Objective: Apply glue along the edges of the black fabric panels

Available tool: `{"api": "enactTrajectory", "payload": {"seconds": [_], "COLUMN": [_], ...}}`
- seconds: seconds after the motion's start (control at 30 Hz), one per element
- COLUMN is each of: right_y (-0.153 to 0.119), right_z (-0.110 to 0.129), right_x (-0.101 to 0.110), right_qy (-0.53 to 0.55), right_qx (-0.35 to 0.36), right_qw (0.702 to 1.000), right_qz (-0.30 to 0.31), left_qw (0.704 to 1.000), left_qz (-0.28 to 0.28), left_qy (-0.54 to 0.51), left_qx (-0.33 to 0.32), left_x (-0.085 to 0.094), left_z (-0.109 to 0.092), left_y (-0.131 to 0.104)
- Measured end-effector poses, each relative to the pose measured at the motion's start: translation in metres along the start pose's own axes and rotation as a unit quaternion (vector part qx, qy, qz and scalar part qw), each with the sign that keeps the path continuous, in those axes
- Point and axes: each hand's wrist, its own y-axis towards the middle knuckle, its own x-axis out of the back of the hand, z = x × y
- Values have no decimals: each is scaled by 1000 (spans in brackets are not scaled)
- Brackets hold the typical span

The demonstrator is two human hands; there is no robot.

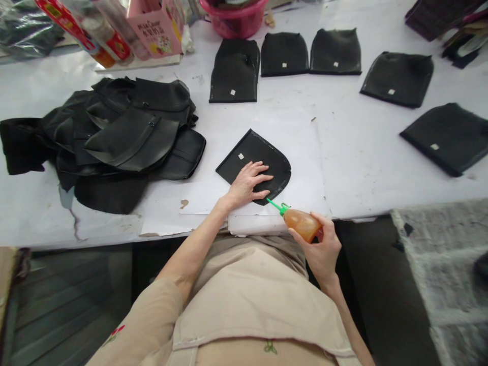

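Note:
A black leather-like panel (263, 152) with one rounded end and a small white sticker lies on the white-covered table in front of me. My left hand (251, 182) rests flat on it, fingers spread. In my right hand (322, 244) is a squeeze bottle (301, 223) of amber liquid, probably glue, with a green nozzle. The nozzle tip points left and meets the panel's near curved edge, where a thin shiny line runs along the border. Whether the tip touches the panel or hovers just above it, I cannot tell.
Left of me is a heap of black pieces (133, 132). Several similar stickered panels (284, 53) lie along the back and right. Behind stand a pink box (154, 30), bottles (110, 40) and a pink basin (234, 18). The table's front edge (206, 234) runs close to my body.

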Motion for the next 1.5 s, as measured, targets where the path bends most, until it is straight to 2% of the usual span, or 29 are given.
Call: {"api": "enactTrajectory", "payload": {"seconds": [0.37,0.6,0.77,0.87,0.97,1.07,1.13,1.2,1.3,1.43,1.5], "right_y": [-7,-2,1,2,3,5,7,11,19,23,21], "right_z": [-4,-8,-8,-6,-5,-6,-8,-11,-17,-22,-21], "right_x": [0,-8,1,6,9,11,13,15,18,21,22], "right_qy": [21,28,53,100,214,373,442,469,460,402,382], "right_qx": [15,-9,-30,-78,-180,-278,-299,-293,-262,-217,-207], "right_qw": [999,1000,997,991,960,884,844,832,848,890,899], "right_qz": [19,5,38,40,25,39,47,42,31,-21,-51], "left_qw": [1000,1000,1000,1000,1000,1000,999,996,988,985,983], "left_qz": [-2,-13,-19,-22,-20,-18,-22,-35,-19,89,105], "left_qy": [11,16,17,16,13,17,32,64,117,140,149], "left_qx": [1,-10,-14,-13,-11,-7,6,46,100,43,23], "left_x": [-2,-2,-3,-2,-1,-3,-5,-7,-4,15,21], "left_z": [0,0,-1,0,1,-1,-9,-19,-32,-30,-26], "left_y": [0,-1,-1,-1,-2,-1,1,5,10,12,12]}}
